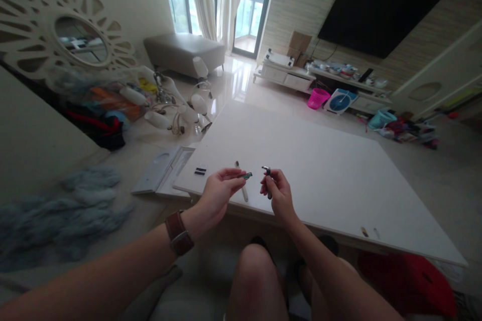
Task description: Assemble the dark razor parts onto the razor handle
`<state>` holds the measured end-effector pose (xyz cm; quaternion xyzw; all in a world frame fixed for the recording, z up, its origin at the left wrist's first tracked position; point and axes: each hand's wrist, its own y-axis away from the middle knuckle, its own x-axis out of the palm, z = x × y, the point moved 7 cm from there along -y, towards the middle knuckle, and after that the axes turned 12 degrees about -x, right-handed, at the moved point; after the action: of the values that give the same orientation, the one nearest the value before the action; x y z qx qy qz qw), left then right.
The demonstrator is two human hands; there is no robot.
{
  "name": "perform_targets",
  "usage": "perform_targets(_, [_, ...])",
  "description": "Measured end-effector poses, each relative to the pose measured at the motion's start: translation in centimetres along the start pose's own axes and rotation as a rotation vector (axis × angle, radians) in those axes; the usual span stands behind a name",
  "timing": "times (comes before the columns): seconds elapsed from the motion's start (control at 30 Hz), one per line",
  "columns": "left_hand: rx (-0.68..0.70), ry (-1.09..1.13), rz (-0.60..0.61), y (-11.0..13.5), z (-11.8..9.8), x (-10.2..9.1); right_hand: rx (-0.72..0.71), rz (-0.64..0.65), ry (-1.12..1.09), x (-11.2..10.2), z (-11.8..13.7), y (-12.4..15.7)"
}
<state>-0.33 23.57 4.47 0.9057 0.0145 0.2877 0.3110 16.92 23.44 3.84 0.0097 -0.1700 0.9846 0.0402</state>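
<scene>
My left hand [222, 185] pinches a small green and dark flat piece [246, 176] between thumb and fingers, held above the near edge of the white table [286, 140]. Facing it, a short gap away, my right hand [279, 190] is closed around a small dark-handled tool [268, 180] whose shiny metal head points left; its exact kind is unclear. Under my left hand a slim brush [244, 193] lies on the tabletop, partly covered by my fingers. To the left rest two small black strips [200, 171] on something pale.
Two small slim items [364, 231] lie near the table's right front edge. An open white box [160, 170] is on the floor at the left, with a chandelier [176, 105] behind it. A red stool or seat [408, 281] stands at lower right.
</scene>
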Motion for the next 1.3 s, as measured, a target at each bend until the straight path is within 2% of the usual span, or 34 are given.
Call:
perform_targets(0.33, [0.019, 0.008, 0.073, 0.2, 0.2, 0.5, -0.053, 0.029, 0.112, -0.1, -0.1, 0.4])
perform_targets(0.5, [0.018, 0.0, 0.064, 0.2, 0.3, 0.5, -0.097, 0.036, 0.182, 0.2, 0.1, 0.4])
perform_targets(0.77, [-0.063, -0.066, 0.13, 0.8, 1.0, 1.2, -0.107, 0.067, 0.175, 0.7, 1.1, 0.6])
perform_targets(1.07, [-0.152, -0.17, 0.146, 0.9, 1.8, 1.4, -0.144, 0.099, 0.245, 0.6, 1.2, 0.9])
perform_targets(1.3, [-0.154, -0.237, 0.183, 1.0, 1.9, 1.5, -0.151, 0.111, 0.241, 0.7, 1.6, 0.7])
